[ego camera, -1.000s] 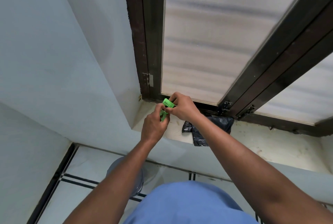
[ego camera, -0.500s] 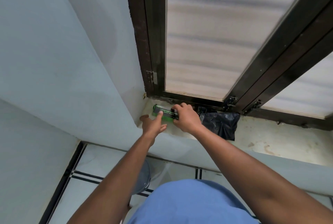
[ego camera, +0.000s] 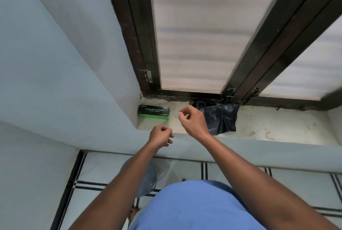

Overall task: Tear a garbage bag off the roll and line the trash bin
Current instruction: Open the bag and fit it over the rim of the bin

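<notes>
A green box of garbage bags (ego camera: 154,112) lies flat in the left corner of the window sill (ego camera: 277,127), and neither hand touches it. A crumpled black garbage bag (ego camera: 222,118) rests on the sill against the window frame, just right of my right hand (ego camera: 192,119). That hand hovers over the sill with loosely curled fingers and holds nothing. My left hand (ego camera: 160,135) is curled into a fist at the sill's front edge, also empty. The grey trash bin (ego camera: 150,179) stands on the floor below, partly hidden by my left forearm.
A dark-framed frosted window (ego camera: 194,35) rises behind the sill. A pale blue wall (ego camera: 55,63) closes in the left side. Below is a white tiled floor (ego camera: 231,172) with black lines. My blue shirt fills the bottom of the view.
My right hand set the green box down in the sill's left corner and let go. Both hands have drawn back from it toward me.
</notes>
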A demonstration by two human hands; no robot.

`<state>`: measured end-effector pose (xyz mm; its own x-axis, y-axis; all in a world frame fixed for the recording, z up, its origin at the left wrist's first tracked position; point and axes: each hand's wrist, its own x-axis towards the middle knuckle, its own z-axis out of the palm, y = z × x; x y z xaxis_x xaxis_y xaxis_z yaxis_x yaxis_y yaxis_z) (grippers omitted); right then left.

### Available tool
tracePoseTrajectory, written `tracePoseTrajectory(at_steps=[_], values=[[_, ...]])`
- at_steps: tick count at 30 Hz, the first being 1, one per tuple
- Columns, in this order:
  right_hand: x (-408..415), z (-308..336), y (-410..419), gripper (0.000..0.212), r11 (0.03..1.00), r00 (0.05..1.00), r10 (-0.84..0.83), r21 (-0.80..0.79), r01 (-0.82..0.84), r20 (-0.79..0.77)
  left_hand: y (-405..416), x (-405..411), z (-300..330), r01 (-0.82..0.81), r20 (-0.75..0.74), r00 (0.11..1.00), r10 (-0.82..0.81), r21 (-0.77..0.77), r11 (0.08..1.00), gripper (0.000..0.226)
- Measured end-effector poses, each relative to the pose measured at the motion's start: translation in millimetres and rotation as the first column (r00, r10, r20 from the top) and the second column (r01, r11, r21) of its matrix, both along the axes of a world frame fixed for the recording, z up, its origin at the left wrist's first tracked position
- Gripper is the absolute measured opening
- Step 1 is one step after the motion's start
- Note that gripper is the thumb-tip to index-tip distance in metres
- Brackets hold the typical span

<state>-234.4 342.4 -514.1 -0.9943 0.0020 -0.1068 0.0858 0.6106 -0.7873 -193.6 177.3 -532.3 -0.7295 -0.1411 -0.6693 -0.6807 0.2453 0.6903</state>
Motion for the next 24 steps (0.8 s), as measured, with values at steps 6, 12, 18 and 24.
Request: tracePoseTrajectory(at_steps=[6,12,18,24], values=[[36.8,-27.4,72.1,0.057,0.875,0.976,-0.145,0.481,0.050,0.162,69.1,-19.2,8.0,0.210,-0.051,0.976,-0.210,-0.004,0.978,0.020],[60.7,-14.1,80.4,0.015,0.943,0.938,0.086,0.278,-0.185,0.334,83.4,-22.5,7.2,0.066,-0.047,0.996,-0.071,-0.098,0.993,0.042],[69.6,58.4,60.4,0.034,0.506,0.667,0.590,-0.852,0.133,0.455,30.4,24.7,47.8,0.114,0.002,0.993,-0.119,0.272,0.955,0.062],[50.7,73.5,6.3,0.023,0.147,0.767,0.384,-0.854,0.498,0.514,-31.8,84.2,78.2,0.152,0.088,0.942,-0.323,0.746,0.648,0.124]])
